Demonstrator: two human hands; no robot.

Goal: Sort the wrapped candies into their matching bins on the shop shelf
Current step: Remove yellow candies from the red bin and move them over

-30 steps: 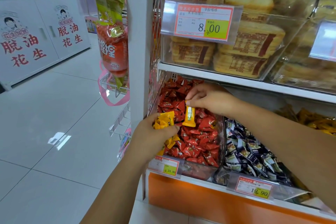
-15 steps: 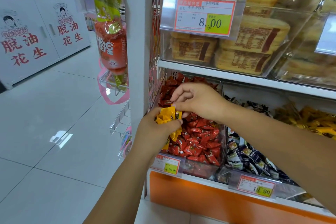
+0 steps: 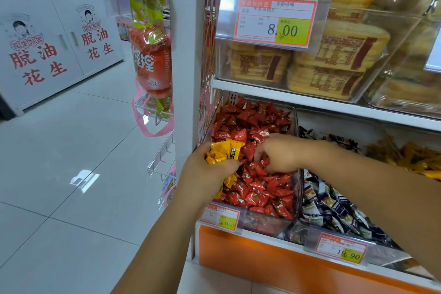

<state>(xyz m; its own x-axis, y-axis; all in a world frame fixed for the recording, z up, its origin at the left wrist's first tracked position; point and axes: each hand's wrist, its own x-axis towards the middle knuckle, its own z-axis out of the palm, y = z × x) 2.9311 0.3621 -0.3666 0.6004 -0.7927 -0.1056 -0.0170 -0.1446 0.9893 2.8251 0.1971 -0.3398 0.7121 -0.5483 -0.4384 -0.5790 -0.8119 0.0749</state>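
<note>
Yellow candies (image 3: 220, 151): shiny yellow wrappers, one w/ dark label; a bunch, a few poking out below the palm.
L hand (image 3: 210, 172): fingers curled round the bunch, over front-left of clear bin (image 3: 296, 124).
R hand (image 3: 279, 153): just right of bunch, fingertips dug into red candies (image 3: 253, 122); can't tell if pinching any.
</note>
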